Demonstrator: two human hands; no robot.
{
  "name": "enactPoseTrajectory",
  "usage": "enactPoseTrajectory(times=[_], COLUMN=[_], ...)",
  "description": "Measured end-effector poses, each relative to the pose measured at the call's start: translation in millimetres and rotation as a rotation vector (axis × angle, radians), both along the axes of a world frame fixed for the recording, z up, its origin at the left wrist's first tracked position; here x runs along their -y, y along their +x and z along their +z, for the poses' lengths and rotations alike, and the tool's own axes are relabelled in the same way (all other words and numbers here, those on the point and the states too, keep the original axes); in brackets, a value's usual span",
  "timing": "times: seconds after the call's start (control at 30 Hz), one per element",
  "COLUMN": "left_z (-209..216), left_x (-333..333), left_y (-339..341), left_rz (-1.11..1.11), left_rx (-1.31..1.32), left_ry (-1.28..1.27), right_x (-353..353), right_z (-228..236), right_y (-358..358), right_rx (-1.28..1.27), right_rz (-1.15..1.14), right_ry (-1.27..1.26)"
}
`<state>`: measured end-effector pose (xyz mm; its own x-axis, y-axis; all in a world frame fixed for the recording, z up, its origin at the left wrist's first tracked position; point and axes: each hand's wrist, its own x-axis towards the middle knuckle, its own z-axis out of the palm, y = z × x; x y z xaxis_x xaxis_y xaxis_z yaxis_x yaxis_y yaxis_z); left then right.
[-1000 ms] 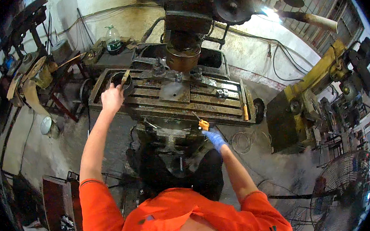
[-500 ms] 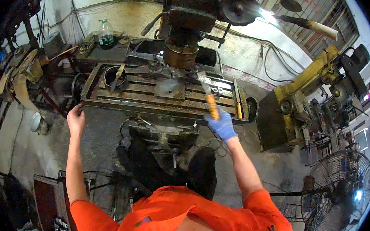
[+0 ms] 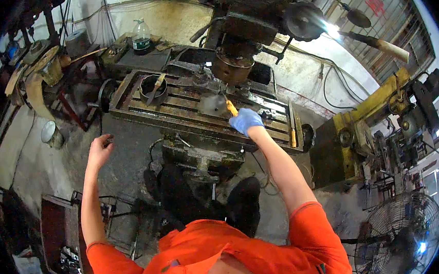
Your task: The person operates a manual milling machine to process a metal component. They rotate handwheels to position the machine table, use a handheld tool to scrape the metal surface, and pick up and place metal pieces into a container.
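The milling machine (image 3: 252, 29) takes up the upper middle of the frame, above a long slotted table (image 3: 186, 110) that looks slick with grime. On that table, left of centre, sits a dark round pot (image 3: 160, 96) with a brush (image 3: 159, 81) leaning in it; a file-like tool (image 3: 293, 137) lies at the right end.

The hands are well apart. The left hand (image 3: 98, 151), bare, hangs left of centre, off the table's front edge, fingers curled; something dark shows at the fingertips, and I can't tell whether it is held. The gloved right hand (image 3: 246, 121), at centre, is closed around the yellow-handled tool (image 3: 232, 108).

That tool runs up and left from the glove to just below the spindle, far from the left hand. I'd guess it is light and stiff, the handle slippery if oily, best gripped there, clear of its thin end.
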<state>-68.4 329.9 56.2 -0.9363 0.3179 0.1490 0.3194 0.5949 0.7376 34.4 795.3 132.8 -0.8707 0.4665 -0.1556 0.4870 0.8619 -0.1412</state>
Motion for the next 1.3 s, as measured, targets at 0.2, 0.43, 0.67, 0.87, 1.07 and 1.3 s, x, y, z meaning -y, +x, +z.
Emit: enactPoseTrajectory(times=[0.2,0.43,0.67,0.87,1.07,1.3], left_z=[-6.1,-25.5,-13.0,16.8,-73.3,-93.3], left_x=[-24.0,-117.9,-13.6,199.6,369.7,308.5], left_y=[37.3,58.4,97.8,184.9,289.3,248.2], left_rz=[-0.14,-0.105,0.077,0.729,1.09,1.055], left_rx=[0.256,0.685,0.528,0.036,0.393,0.677], left_ry=[0.153,0.904,0.923,0.263,-0.43,-0.704], right_x=[49.7,132.5,169.9,144.1,121.5,137.3], right_z=[34.9,11.6,-11.5,-10.3,-25.7,-20.8], right_y=[76.4,100.5,91.4,96.3,103.5,98.9], right_rx=[0.184,0.114,0.065,0.097,0.169,0.172], right_rz=[0.348,0.522,0.778,0.699,0.555,0.595], right_ry=[-0.205,-0.457,-0.76,-0.708,-0.742,-0.672])
